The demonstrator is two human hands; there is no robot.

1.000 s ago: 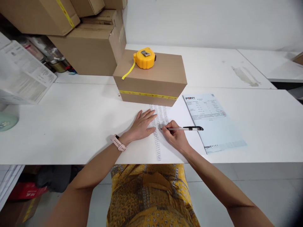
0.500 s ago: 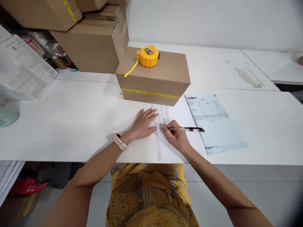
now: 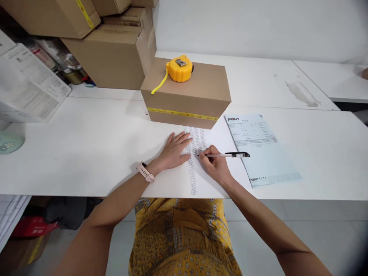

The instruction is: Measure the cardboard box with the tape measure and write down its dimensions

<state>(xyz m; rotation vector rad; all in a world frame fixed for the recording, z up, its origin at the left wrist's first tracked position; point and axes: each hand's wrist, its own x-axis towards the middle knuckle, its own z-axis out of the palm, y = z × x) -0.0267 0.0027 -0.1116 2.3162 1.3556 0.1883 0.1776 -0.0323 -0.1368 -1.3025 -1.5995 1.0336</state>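
My left hand (image 3: 173, 151) lies flat with fingers spread on a white printed sheet (image 3: 193, 168) at the table's near edge. My right hand (image 3: 214, 166) is closed on a pen (image 3: 227, 155), whose tip touches the column of print on that sheet. Just beyond the sheet stands a small cardboard box (image 3: 186, 94) with yellow tape, and a yellow tape measure (image 3: 179, 69) rests on its top.
A pale blue form (image 3: 260, 147) lies to the right of my right hand. Larger cardboard boxes (image 3: 115, 50) are stacked at the back left, with a printed white box (image 3: 28, 88) at the far left. The white table (image 3: 86, 149) continues to a second table (image 3: 330, 76) at the right.
The pen's tip has shifted slightly up the printed column and the pen lies a little flatter. My left hand has stayed flat in place.
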